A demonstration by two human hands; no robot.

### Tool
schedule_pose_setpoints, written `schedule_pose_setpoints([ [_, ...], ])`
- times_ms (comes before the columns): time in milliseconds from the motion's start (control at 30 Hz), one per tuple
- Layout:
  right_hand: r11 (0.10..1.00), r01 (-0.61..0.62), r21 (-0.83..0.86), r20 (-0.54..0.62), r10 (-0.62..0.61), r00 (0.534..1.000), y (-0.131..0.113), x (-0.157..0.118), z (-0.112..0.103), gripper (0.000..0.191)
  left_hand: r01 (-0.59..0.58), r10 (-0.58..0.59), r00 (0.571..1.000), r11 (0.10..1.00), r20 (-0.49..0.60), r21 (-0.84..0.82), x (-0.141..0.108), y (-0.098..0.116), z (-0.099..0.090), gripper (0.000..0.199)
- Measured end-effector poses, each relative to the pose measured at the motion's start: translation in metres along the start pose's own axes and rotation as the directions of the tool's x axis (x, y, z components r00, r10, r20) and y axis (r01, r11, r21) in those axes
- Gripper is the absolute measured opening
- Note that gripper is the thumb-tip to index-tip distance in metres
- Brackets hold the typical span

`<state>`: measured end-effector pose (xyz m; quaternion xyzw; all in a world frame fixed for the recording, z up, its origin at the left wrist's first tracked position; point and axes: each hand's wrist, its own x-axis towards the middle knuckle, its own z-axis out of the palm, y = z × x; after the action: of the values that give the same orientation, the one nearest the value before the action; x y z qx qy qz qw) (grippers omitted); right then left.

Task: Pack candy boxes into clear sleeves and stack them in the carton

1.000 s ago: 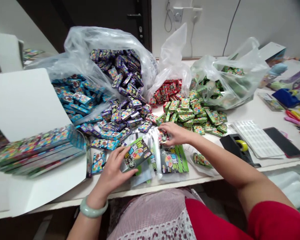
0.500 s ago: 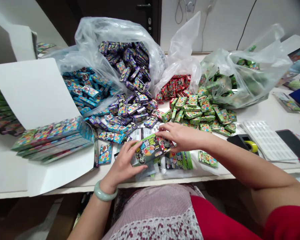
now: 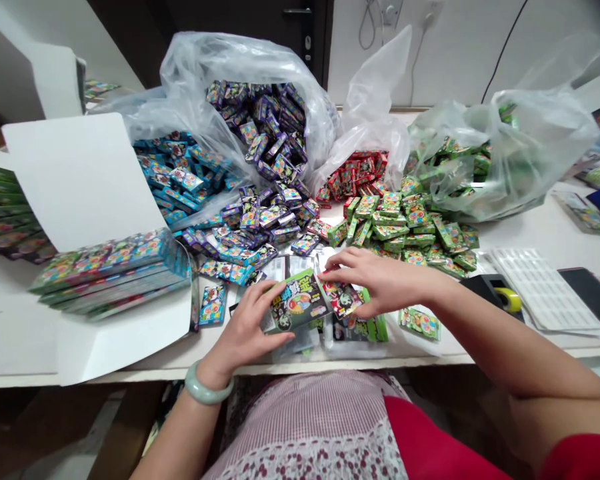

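My left hand (image 3: 247,330), with a pale green bangle at the wrist, grips a black and green printed packet (image 3: 300,301) between thumb and fingers. Just right of that packet, my right hand (image 3: 363,280) holds a small red and black box (image 3: 343,298) by its edges. Under the hands lie clear plastic sleeves and another black and green packet (image 3: 360,328). A blue box (image 3: 213,305) rests left of my left hand, and a green one (image 3: 420,323) lies below my right forearm.
Behind the hands are piles of blue (image 3: 180,177), purple (image 3: 275,153), red (image 3: 357,175) and green boxes (image 3: 415,223), spilling from clear bags. An open white carton (image 3: 85,180) with stacked packs stands left. A tape dispenser (image 3: 493,293), white sheets and a phone (image 3: 593,300) lie right.
The red and black box in my right hand has separated slightly to the right from the packet in my left hand. The whole view has shifted a little.
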<state>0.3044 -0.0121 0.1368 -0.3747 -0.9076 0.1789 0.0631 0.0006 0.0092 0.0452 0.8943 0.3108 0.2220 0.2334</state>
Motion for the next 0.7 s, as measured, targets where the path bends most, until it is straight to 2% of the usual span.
schedule_pose_setpoints([
  [200,0.998,0.048,0.032,0.006,-0.048,0.999,0.005,0.003,-0.003,0.068,-0.027,0.028,0.998,0.999,0.051,-0.026,0.001,0.001,0.0,0.082],
  [367,0.998,0.062,-0.029,0.024,-0.061,0.998,0.005,0.006,-0.008,0.064,0.002,0.005,0.997,0.996,0.074,-0.092,0.002,0.002,0.0,0.082],
  [567,0.996,0.045,-0.081,0.029,-0.042,0.999,0.002,0.01,-0.007,0.06,-0.004,0.009,0.998,0.996,0.056,-0.089,0.006,0.002,-0.001,0.08],
  [700,0.995,0.011,-0.099,0.027,-0.009,1.0,0.003,0.015,-0.002,0.063,0.005,-0.002,1.0,0.997,0.031,-0.079,0.01,0.005,0.001,0.077],
])
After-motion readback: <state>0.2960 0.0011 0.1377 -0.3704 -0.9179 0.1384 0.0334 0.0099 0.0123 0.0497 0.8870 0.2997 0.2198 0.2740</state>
